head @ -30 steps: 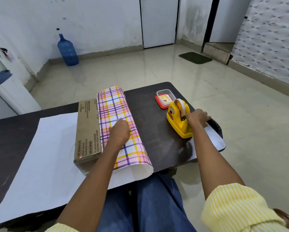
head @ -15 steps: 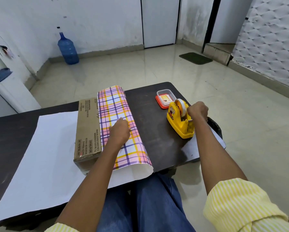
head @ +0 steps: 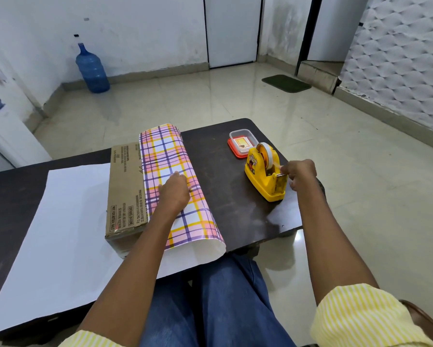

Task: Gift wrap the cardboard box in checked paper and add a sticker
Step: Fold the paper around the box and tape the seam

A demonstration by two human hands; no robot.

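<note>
My right hand [head: 299,172] has climbed from the dispenser's [head: 263,181] near base to its cutter since a second ago. That grip is closed, fingers curled at the blade, apparently pinching the end of the tape [head: 267,156]; the strip itself is too thin to make out.

Nearest me, the paper [head: 167,151] overhangs the table [head: 235,191] edge above my lap, white side up and spread wide to the left. My left hand [head: 174,192] lies flat on the checked flap, fingers straight, pressing it onto the box [head: 126,186], which sits mid-table with about half its top still bare.

The glossy sheet looks light and springy, and would likely curl back if I let go. I judge the best hold is a palm near the flap's free edge. The box looks stiff enough to bear that. Beyond the dispenser stands a small tub [head: 241,142], perhaps holding the sticker.
</note>
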